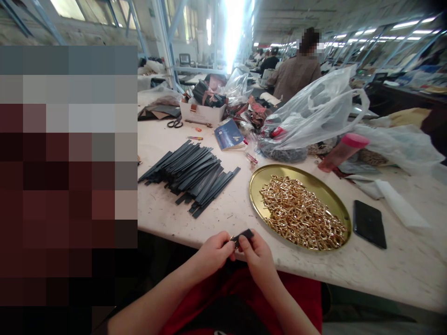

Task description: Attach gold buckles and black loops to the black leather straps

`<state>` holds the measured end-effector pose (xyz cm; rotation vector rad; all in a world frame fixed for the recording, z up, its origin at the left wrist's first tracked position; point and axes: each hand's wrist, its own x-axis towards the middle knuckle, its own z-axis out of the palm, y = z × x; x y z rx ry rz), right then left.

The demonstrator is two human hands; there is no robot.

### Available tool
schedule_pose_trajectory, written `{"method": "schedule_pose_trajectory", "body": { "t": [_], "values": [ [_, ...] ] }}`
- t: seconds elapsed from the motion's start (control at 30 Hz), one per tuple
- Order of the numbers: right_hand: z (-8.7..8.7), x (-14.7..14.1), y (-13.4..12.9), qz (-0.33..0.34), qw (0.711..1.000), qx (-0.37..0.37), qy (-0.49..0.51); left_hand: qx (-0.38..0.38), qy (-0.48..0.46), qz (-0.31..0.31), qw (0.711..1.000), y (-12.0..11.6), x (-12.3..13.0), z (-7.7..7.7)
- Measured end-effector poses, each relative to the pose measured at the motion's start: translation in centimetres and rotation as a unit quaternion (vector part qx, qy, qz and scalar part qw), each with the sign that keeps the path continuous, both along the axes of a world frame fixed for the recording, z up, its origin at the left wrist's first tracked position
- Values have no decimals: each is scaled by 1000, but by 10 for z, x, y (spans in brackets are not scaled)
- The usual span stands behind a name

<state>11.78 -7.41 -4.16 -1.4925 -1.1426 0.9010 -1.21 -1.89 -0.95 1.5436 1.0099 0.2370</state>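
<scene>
In front of my lap, at the table's near edge, both hands meet around a short black strip (pixel 243 236). My right hand (pixel 260 256) pinches the strip between thumb and fingers. My left hand (pixel 217 251) is closed at the strip's other end, where a small gold glint shows between the fingertips; it looks like a metal buckle piece, mostly hidden. Ahead to the left lies a loose pile of black strips (pixel 195 174). To the right, a round gold tray (pixel 256 179) bears a heap of small gold metal buckles (pixel 303 214).
A black phone (pixel 369 223) lies right of the tray. Farther back are a blue booklet (pixel 229 135), scissors (pixel 175 123), a white box (pixel 202 113), a pink-lidded container (pixel 344 151) and a clear plastic bag (pixel 314 111). Another person (pixel 296 74) is beyond the table.
</scene>
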Motion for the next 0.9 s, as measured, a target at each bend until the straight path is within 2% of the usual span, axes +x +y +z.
{"method": "schedule_pose_trajectory", "body": {
  "t": [0.07,0.13,0.23,0.3,0.37,0.43,0.6,0.73,0.77,0.83,0.9],
  "values": [
    [1,-1,-2,-7,994,57,-93,51,11,6,999,-2,0,-2],
    [1,0,-4,-2,993,56,-103,101,36,2,994,-5,-1,0],
    [1,3,-4,21,998,-41,38,116,62,-23,991,-9,-4,8],
    [2,5,-3,54,983,-90,151,100,46,-43,993,-9,-7,12],
    [3,6,-2,78,970,-99,208,72,20,-57,996,-6,-7,12],
    [5,6,-1,80,972,-85,204,49,-1,-56,997,0,-6,7],
    [7,9,4,77,996,-28,39,-17,-59,-10,998,14,3,-7],
    [12,36,18,115,988,-38,-96,21,-82,-44,995,25,11,-7],
    [13,49,23,101,985,-34,-134,27,-72,-31,997,29,13,-8],
    [15,80,36,39,972,-30,-229,28,-59,32,997,39,15,-10],
    [16,112,50,-25,937,-45,-346,20,-69,94,993,47,16,-16]
  ]
}}
